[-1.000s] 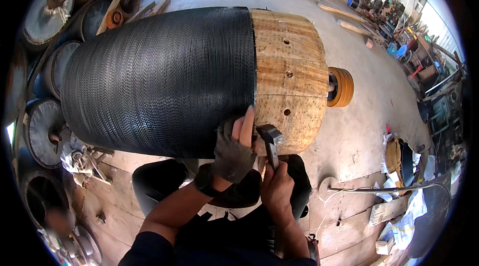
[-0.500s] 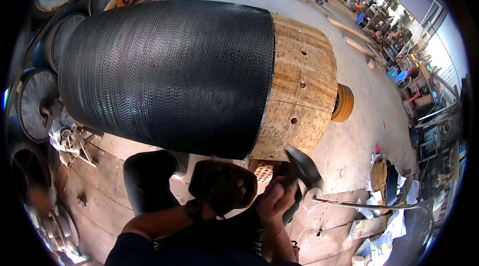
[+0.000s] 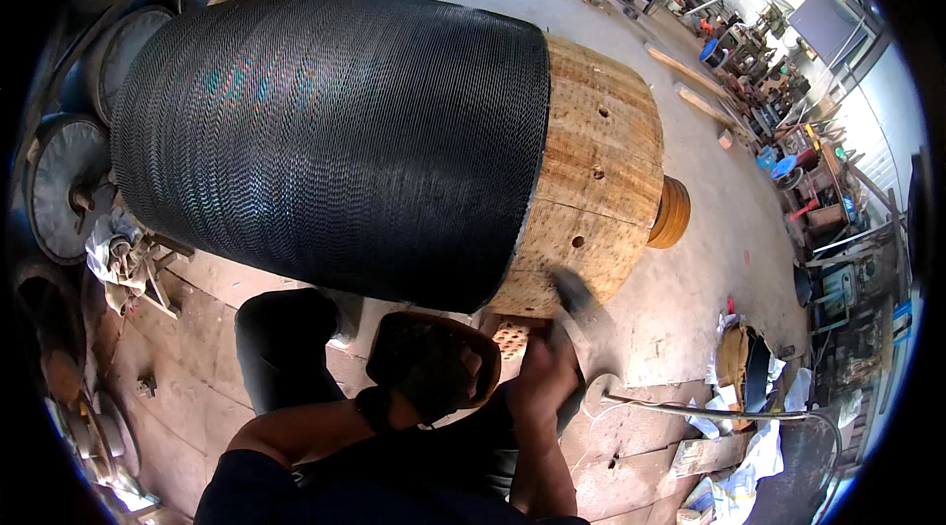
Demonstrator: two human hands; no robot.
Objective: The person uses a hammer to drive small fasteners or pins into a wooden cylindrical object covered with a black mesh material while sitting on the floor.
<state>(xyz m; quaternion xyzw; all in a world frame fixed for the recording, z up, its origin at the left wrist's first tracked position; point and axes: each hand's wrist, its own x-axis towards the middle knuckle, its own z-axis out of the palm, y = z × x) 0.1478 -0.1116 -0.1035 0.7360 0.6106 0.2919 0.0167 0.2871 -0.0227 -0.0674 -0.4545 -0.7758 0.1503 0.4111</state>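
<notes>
I'm seeing left hand [image 3: 436,373] sitting in dark tub [image 3: 385,342], can't tell grip or contents tbh; right hand [image 3: 541,383] clamping hammer [image 3: 574,295].

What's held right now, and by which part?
Right hand: a hammer, blurred, gripped by its handle. Left hand: at a dark container; can't tell whether it holds anything.

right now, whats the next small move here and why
Probably bring the left hand up from the dark bowl-like thing to where the black ribbed covering meets the bare wood. The right hand has the hammer near that wood, while the left is down low, away from both. Whether its fingers hold anything is too dark to tell.
</notes>
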